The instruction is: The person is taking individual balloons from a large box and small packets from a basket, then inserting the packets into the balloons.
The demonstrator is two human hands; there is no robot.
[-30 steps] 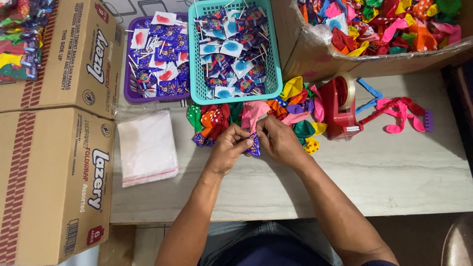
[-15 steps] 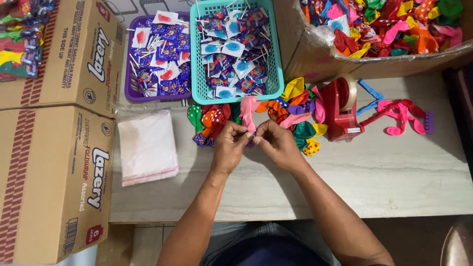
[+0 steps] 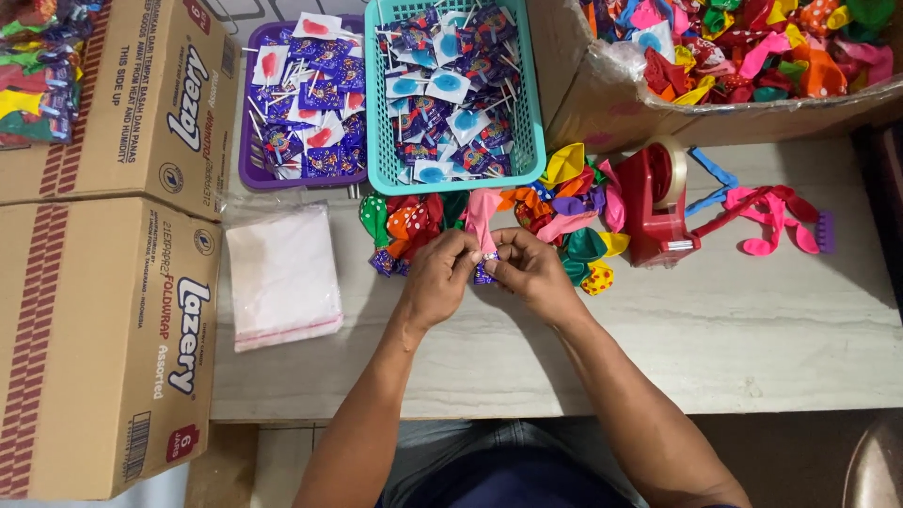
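Both hands, the left hand [image 3: 437, 277] and right hand [image 3: 531, 275], are pinching together on a pink balloon [image 3: 483, 218] and a small purple packet [image 3: 484, 274] just below the teal basket [image 3: 376, 141], apparently joining them, needing steady fingertip grip.

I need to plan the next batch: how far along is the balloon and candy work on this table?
Done: no finished bundles can be told apart on the table. In hand: left hand and right hand pinch a pink balloon and a small purple wrapped candy. Left: a loose balloon pile, a full teal basket, a purple basket, and clear bags.
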